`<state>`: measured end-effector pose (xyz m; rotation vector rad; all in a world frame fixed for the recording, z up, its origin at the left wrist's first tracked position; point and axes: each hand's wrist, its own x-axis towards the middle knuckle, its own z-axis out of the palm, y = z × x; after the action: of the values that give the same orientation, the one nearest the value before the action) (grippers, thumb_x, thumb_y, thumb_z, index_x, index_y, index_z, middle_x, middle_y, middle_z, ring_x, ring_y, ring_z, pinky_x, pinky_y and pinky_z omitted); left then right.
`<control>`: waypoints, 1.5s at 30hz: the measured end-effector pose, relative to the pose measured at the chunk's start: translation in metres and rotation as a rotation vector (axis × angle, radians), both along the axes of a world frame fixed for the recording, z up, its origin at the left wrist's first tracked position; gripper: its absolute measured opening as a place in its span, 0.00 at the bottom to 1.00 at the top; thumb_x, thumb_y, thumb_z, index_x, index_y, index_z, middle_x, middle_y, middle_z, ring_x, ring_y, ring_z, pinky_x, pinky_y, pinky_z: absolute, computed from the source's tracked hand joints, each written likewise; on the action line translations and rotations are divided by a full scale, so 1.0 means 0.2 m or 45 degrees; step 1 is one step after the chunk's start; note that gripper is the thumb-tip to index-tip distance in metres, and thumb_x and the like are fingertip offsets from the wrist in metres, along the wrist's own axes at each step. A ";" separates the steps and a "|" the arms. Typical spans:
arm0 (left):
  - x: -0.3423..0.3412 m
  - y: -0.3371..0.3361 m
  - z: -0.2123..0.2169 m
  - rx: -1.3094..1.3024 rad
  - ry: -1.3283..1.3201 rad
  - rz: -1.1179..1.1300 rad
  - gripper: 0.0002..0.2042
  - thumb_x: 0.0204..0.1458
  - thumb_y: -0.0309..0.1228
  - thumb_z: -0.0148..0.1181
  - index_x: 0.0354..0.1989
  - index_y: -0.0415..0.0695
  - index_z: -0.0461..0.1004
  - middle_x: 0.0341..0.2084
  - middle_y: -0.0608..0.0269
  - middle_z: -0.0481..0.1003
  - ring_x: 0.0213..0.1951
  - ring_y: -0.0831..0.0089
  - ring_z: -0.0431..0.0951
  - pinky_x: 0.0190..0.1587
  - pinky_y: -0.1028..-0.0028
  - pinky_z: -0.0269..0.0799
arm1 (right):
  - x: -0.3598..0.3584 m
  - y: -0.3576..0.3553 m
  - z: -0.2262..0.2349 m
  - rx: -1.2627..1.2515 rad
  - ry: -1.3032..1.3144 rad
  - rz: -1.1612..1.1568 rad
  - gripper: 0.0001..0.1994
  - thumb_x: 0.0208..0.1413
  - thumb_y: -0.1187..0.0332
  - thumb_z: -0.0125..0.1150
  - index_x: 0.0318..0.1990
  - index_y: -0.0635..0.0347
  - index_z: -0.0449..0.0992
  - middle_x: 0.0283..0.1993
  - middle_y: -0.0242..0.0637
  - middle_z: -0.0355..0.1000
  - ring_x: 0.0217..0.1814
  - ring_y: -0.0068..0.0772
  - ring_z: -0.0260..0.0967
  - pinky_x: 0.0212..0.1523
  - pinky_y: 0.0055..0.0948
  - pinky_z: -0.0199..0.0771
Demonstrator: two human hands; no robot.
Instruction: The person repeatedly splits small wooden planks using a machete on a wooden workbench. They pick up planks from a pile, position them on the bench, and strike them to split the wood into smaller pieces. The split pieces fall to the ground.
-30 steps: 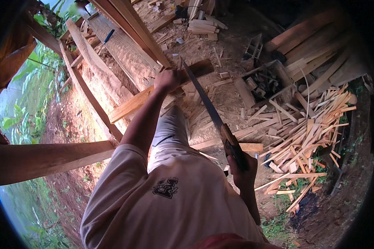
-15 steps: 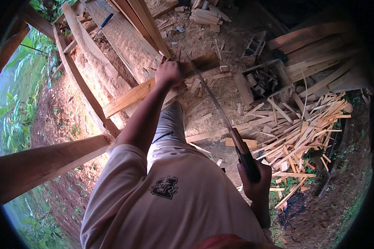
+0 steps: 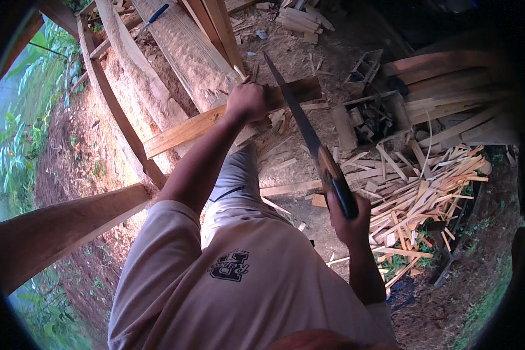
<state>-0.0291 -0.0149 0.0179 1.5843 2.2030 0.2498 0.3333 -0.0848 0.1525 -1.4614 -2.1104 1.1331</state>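
Note:
A wooden plank [image 3: 178, 135] lies slantwise in front of me, resting across a larger board. My left hand [image 3: 248, 100] is closed on it near its middle. A thin pale stick [image 3: 239, 72] pokes up beside those fingers; I cannot tell whether they hold it. My right hand [image 3: 350, 219] is wrapped around the dark handle of a handsaw [image 3: 305, 125]. The saw's long blade points forward and passes over the plank to the right of my left hand. Whether its teeth touch the wood is unclear.
Sawdust covers a broad board [image 3: 186, 52], with a blue-handled tool [image 3: 157, 14] near its far end. A wooden box [image 3: 399, 111] of offcuts stands right, beyond a heap of thin wood strips [image 3: 408, 198]. A thick beam [image 3: 70, 227] crosses on the left.
My right hand has pushed the handsaw forward and slightly left, so its blade reaches farther past the plank. My left hand keeps its hold on the plank.

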 end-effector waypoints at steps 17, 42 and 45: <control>0.06 0.00 0.08 0.079 0.000 0.047 0.18 0.61 0.47 0.51 0.47 0.51 0.83 0.46 0.51 0.83 0.52 0.52 0.82 0.66 0.59 0.68 | -0.37 0.16 -0.47 0.120 0.359 -0.036 0.13 0.58 0.64 0.69 0.26 0.62 0.76 0.17 0.40 0.69 0.19 0.36 0.71 0.24 0.37 0.66; 0.00 0.02 -0.05 0.203 0.110 -0.168 0.16 0.59 0.46 0.52 0.44 0.50 0.80 0.40 0.51 0.83 0.47 0.49 0.83 0.52 0.53 0.77 | -0.67 0.40 -0.37 0.099 0.424 0.053 0.15 0.58 0.63 0.68 0.24 0.64 0.76 0.18 0.45 0.71 0.20 0.43 0.74 0.26 0.40 0.70; -0.01 0.03 -0.05 0.038 0.115 -0.153 0.20 0.58 0.52 0.57 0.50 0.53 0.81 0.45 0.52 0.82 0.50 0.51 0.81 0.61 0.55 0.72 | -0.60 0.33 -0.41 0.063 0.443 0.011 0.14 0.57 0.63 0.69 0.25 0.64 0.76 0.19 0.44 0.71 0.21 0.42 0.75 0.26 0.40 0.70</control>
<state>-0.0305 -0.0089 0.0085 1.7698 2.1695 0.1795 0.2132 -0.0184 0.0701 -1.1379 -1.8900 1.2279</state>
